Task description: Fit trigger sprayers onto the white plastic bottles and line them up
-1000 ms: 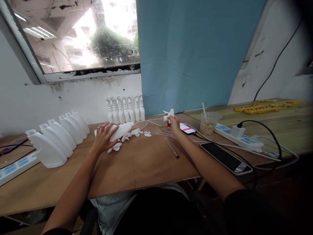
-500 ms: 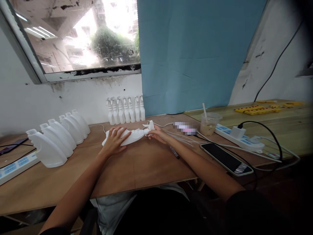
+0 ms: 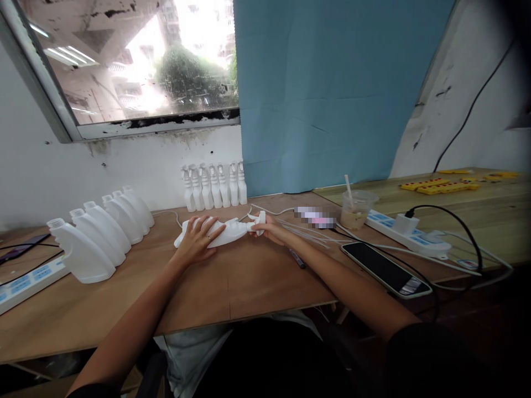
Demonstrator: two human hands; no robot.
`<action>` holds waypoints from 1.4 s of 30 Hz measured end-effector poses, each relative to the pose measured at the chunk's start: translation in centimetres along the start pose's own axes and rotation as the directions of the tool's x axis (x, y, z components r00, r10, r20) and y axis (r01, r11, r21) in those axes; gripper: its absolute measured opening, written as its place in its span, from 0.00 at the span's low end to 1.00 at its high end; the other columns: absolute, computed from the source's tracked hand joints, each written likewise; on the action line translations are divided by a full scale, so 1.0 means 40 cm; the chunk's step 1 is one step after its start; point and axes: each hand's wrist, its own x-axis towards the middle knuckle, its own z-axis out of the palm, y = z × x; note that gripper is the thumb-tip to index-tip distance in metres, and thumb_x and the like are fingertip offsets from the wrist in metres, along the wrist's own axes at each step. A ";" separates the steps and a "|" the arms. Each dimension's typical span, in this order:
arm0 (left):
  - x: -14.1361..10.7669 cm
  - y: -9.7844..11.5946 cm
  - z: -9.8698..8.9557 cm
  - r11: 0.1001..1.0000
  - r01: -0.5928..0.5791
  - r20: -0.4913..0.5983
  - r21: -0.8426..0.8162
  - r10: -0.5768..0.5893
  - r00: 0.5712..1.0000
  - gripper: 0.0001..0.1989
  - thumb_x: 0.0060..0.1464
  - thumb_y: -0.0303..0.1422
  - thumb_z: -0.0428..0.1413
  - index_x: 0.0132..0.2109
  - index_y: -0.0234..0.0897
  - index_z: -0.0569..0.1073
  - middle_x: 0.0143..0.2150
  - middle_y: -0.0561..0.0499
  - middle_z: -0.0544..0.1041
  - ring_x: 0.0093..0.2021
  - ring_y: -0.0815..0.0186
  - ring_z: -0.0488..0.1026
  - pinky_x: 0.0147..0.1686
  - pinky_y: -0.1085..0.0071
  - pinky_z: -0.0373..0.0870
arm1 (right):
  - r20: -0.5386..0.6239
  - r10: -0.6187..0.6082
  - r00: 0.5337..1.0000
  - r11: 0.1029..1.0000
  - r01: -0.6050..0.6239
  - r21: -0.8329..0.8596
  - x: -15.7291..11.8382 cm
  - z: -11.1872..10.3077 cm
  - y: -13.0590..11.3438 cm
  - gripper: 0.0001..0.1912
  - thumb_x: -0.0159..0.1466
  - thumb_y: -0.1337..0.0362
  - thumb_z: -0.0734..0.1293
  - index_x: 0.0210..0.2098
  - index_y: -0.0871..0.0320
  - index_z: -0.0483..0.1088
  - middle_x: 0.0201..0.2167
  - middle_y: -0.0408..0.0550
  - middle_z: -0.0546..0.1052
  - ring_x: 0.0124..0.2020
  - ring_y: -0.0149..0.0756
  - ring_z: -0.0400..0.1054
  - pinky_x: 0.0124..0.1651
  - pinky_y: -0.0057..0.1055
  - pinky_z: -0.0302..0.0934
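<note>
A white plastic spray bottle (image 3: 230, 232) lies on its side on the brown table, its neck pointing right. Across its body rests my left hand (image 3: 198, 239), fingers wrapped over it and a ring on one finger. At the neck, the fingers of my right hand (image 3: 269, 228) are closed around the white trigger sprayer head (image 3: 261, 221). To the left stands a row of white bottles without tops (image 3: 89, 251). Against the wall, several white bottles with sprayer heads (image 3: 213, 187) stand side by side.
Thin white tubes (image 3: 307, 234) and a marker pen (image 3: 297, 258) lie right of the bottle. Farther right are a phone (image 3: 384, 270), a plastic cup with a straw (image 3: 355, 210) and a power strip (image 3: 409, 237) with cables. Another power strip (image 3: 33, 282) sits at the left.
The sprayer head has turned at the bottle's neck, with my right hand's fingers shifting round it. My left hand stays on the bottle.
</note>
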 end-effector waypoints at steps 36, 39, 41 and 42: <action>0.005 0.011 0.006 1.000 -0.015 -0.036 -0.006 0.015 0.999 0.36 0.52 0.38 0.57 0.66 0.41 0.57 0.65 0.39 0.57 0.62 0.44 0.53 0.59 0.44 0.47 | -0.121 -0.056 0.991 0.993 0.043 -0.107 0.010 0.004 0.026 0.29 0.50 0.59 0.73 0.44 0.52 0.53 0.24 0.35 0.72 0.15 0.29 0.66 0.18 0.26 0.58; 0.005 0.012 0.005 1.000 -0.012 -0.034 -0.003 0.012 0.999 0.36 0.52 0.37 0.57 0.66 0.42 0.57 0.65 0.39 0.57 0.63 0.44 0.53 0.60 0.44 0.47 | -0.094 -0.062 0.994 0.996 0.056 -0.069 0.010 0.004 0.027 0.34 0.47 0.62 0.76 0.44 0.51 0.53 0.27 0.36 0.73 0.18 0.30 0.68 0.19 0.26 0.60; 0.004 0.013 0.005 1.000 -0.013 -0.037 -0.010 0.013 0.999 0.36 0.52 0.38 0.57 0.66 0.42 0.57 0.65 0.39 0.56 0.62 0.44 0.53 0.59 0.44 0.47 | -0.110 -0.071 0.991 0.994 0.061 -0.087 0.009 0.005 0.026 0.32 0.48 0.61 0.76 0.44 0.51 0.54 0.26 0.35 0.73 0.17 0.29 0.67 0.19 0.26 0.60; 0.004 0.013 0.005 1.000 -0.013 -0.037 -0.014 0.013 0.999 0.36 0.52 0.38 0.57 0.67 0.42 0.57 0.66 0.39 0.56 0.62 0.44 0.53 0.59 0.44 0.47 | -0.125 -0.075 0.989 0.993 0.062 -0.105 0.008 0.006 0.025 0.29 0.49 0.59 0.75 0.43 0.52 0.54 0.25 0.35 0.72 0.15 0.28 0.66 0.18 0.26 0.59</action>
